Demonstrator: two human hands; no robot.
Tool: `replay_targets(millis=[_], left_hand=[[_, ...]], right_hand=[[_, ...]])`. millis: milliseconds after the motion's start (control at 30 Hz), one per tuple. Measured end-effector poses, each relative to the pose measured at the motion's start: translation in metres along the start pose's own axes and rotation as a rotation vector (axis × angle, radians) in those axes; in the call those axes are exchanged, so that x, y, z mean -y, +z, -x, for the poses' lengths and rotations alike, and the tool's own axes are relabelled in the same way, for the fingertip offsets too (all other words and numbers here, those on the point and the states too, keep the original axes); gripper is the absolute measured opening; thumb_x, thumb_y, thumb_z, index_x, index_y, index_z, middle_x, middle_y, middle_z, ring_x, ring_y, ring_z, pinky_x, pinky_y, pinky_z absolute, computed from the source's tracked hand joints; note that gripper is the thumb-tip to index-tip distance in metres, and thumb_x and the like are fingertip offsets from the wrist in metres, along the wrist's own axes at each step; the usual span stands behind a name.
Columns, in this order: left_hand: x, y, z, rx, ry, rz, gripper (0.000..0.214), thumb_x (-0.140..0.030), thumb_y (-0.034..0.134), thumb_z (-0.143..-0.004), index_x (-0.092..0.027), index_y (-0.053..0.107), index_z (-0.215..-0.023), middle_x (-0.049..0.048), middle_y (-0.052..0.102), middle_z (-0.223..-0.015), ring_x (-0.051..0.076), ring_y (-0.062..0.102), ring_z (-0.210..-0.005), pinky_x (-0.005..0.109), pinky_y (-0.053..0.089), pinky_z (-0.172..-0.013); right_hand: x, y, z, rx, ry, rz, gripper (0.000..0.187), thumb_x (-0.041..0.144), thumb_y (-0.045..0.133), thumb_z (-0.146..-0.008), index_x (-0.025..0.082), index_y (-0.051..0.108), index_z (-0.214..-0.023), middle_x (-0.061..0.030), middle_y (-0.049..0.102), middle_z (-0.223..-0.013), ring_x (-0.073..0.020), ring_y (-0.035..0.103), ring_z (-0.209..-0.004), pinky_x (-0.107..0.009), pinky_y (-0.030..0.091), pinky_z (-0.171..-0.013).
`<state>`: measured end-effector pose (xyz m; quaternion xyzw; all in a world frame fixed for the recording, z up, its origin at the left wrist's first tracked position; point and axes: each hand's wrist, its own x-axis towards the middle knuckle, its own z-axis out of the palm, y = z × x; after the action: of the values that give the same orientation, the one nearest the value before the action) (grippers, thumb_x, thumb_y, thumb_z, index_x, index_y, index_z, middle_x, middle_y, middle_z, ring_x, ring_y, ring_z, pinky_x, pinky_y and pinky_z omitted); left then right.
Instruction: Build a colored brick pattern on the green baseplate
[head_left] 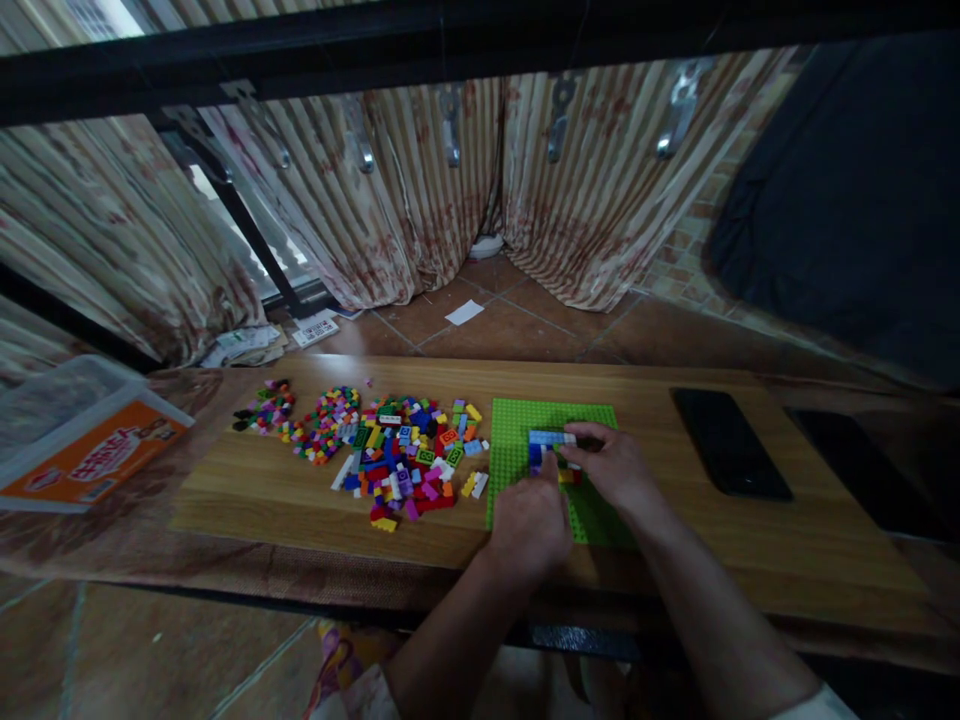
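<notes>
A green baseplate (517, 440) lies on the wooden board (300, 490), with a small stack of blue, white and red bricks (549, 447) built on it. My right hand (611, 465) rests on the plate, fingers pinched against the right side of that brick stack. Curled into a loose fist at the plate's near edge, my left hand (529, 525) touches the stack from the front. A pile of several loose coloured bricks (405, 455) spreads left of the plate, with smaller pieces (322, 420) further left.
A black phone (729, 442) lies on the board's right part, a second dark slab (862, 465) beyond it. A clear box with an orange label (82, 440) sits at the left. Curtains (420, 200) hang behind, over a tiled floor (517, 320).
</notes>
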<state>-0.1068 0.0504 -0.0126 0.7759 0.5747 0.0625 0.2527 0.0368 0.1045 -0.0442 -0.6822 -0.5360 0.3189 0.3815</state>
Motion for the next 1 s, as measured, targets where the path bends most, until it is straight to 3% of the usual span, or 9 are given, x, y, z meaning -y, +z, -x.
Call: replay_targets(millis=[200, 367, 533, 600, 700, 833, 1000], left_hand=[[-0.004, 0.003, 0.001, -0.004, 0.002, -0.017, 0.056, -0.023, 0.041, -0.089, -0.008, 0.034, -0.143, 0.0190, 0.070, -0.101, 0.030, 0.069, -0.092, 0.041, 0.055, -0.079], [0.001, -0.009, 0.008, -0.030, 0.016, 0.035, 0.053, -0.025, 0.041, -0.091, -0.011, 0.038, -0.141, 0.0165, 0.071, -0.101, 0.029, 0.069, -0.093, 0.042, 0.055, -0.082], [0.040, -0.048, 0.010, -0.251, -0.115, 0.110, 0.037, -0.026, 0.044, -0.091, -0.022, 0.057, -0.125, 0.0084, 0.072, -0.098, 0.023, 0.068, -0.090, 0.034, 0.053, -0.083], [0.061, -0.064, 0.009, -0.386, -0.172, 0.122, 0.033, -0.022, 0.041, -0.092, -0.022, 0.061, -0.118, 0.0068, 0.072, -0.102, 0.020, 0.067, -0.094, 0.031, 0.051, -0.085], [0.085, -0.077, 0.006, -0.468, -0.256, 0.071, 0.030, -0.019, 0.049, -0.088, -0.021, 0.063, -0.115, 0.0074, 0.069, -0.110, 0.020, 0.065, -0.097, 0.030, 0.050, -0.088], [0.093, -0.074, 0.004, -0.400, -0.255, -0.043, 0.026, -0.020, 0.052, -0.087, -0.020, 0.065, -0.110, 0.0088, 0.067, -0.109, 0.021, 0.064, -0.101, 0.030, 0.048, -0.090], [0.092, -0.068, 0.001, -0.317, -0.243, -0.135, 0.023, -0.016, 0.047, -0.088, -0.019, 0.067, -0.098, 0.0091, 0.068, -0.100, 0.021, 0.066, -0.092, 0.029, 0.048, -0.085]], right_hand=[[-0.006, 0.003, 0.000, 0.040, -0.079, 0.016, 0.032, 0.034, 0.064, -0.068, 0.017, 0.073, -0.095, -0.0070, 0.073, -0.086, -0.0211, 0.066, -0.076, -0.038, 0.052, -0.074], [-0.016, -0.001, 0.000, 0.059, -0.103, 0.111, 0.036, 0.042, 0.060, -0.074, 0.021, 0.072, -0.101, -0.0064, 0.071, -0.084, -0.0207, 0.063, -0.067, -0.038, 0.051, -0.065], [-0.008, -0.006, 0.006, 0.072, -0.198, 0.248, 0.044, 0.050, 0.057, -0.079, 0.021, 0.068, -0.109, -0.0101, 0.067, -0.101, -0.0187, 0.061, -0.066, -0.038, 0.051, -0.067], [-0.002, -0.006, 0.009, 0.078, -0.265, 0.278, 0.045, 0.049, 0.060, -0.078, 0.022, 0.066, -0.113, -0.0108, 0.064, -0.113, -0.0207, 0.063, -0.077, -0.040, 0.052, -0.075], [0.004, -0.005, 0.012, 0.167, -0.357, 0.300, 0.042, 0.039, 0.063, -0.077, 0.025, 0.064, -0.117, -0.0087, 0.064, -0.119, -0.0264, 0.062, -0.102, -0.044, 0.048, -0.091], [0.006, -0.009, 0.011, 0.276, -0.362, 0.307, 0.040, 0.032, 0.061, -0.078, 0.027, 0.064, -0.118, -0.0058, 0.066, -0.118, -0.0277, 0.060, -0.107, -0.047, 0.045, -0.095], [0.008, -0.017, 0.011, 0.360, -0.371, 0.278, 0.038, 0.027, 0.057, -0.082, 0.028, 0.064, -0.119, -0.0044, 0.065, -0.120, -0.0258, 0.059, -0.109, -0.046, 0.043, -0.098]])
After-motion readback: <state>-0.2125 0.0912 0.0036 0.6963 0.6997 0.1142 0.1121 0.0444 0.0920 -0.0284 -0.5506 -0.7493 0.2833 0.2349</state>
